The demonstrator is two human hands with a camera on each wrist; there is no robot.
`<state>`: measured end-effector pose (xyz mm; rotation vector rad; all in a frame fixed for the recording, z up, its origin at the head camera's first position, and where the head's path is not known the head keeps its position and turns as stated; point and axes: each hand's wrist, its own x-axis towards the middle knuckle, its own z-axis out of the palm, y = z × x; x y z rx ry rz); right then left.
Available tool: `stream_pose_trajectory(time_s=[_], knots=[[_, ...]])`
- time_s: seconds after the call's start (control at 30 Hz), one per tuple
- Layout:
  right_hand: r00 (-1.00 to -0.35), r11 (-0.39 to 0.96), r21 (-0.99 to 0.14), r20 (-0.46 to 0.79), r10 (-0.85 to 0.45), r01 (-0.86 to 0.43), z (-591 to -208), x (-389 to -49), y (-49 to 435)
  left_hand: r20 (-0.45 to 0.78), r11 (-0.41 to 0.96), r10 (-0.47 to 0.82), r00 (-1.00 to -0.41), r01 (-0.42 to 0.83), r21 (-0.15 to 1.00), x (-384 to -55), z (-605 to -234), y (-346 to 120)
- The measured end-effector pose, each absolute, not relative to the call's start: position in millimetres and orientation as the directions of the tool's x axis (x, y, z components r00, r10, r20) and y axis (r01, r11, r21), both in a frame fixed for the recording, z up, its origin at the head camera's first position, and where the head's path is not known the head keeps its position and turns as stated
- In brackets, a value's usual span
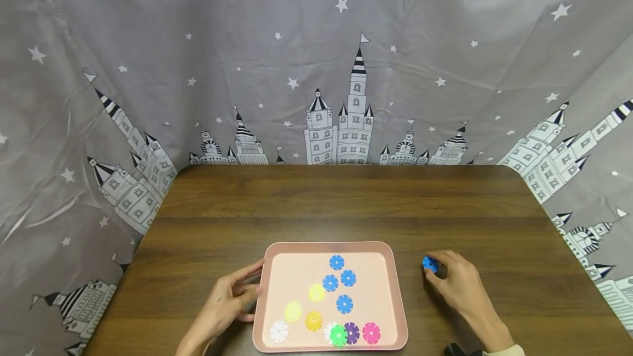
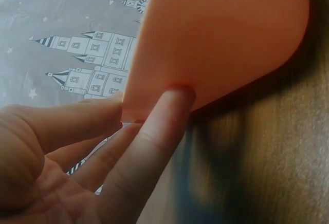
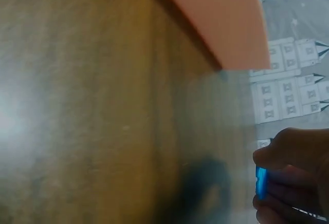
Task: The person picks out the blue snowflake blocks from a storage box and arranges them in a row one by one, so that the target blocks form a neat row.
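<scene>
My right hand [image 1: 457, 282] pinches a blue notched plastic disc [image 1: 429, 263] between thumb and fingers, to the right of the pink tray [image 1: 398, 312]. In the right wrist view the disc [image 3: 261, 183] shows edge-on between the fingertips. My left hand [image 1: 225, 304] lies along the tray's left side, its fingertips touching the outer wall and rim. The left wrist view shows one fingertip pressed flat on the tray wall [image 2: 226, 34]. Inside the tray lie several blue discs [image 1: 344, 304], two yellow ones [image 1: 293, 311] and an orange one [image 1: 314, 321].
Along the tray's near side are white [image 1: 279, 332], green [image 1: 338, 336], purple [image 1: 352, 333] and pink [image 1: 371, 333] discs, the green one overlapping its neighbours. The tray stands near the front of a brown wooden table [image 1: 346, 202]. A grey castle-print curtain [image 1: 296, 43] hangs behind and beside it.
</scene>
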<state>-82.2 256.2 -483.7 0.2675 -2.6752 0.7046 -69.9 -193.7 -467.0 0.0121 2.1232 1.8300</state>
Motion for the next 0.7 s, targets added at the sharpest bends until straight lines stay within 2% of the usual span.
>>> stream_pose_trajectory(time_s=[0.37,0.7], knots=[[-0.961,0.859,-0.484,0.275,-0.030,-0.166,-496,-75,253,-0.242,0.163,0.239,-0.940,-0.207,0.965,-70,-465,-193],[-0.962,0.868,-0.471,0.271,-0.028,-0.158,-500,-71,252,-0.261,0.201,0.222,-0.939,-0.218,0.955,-68,-461,-192]])
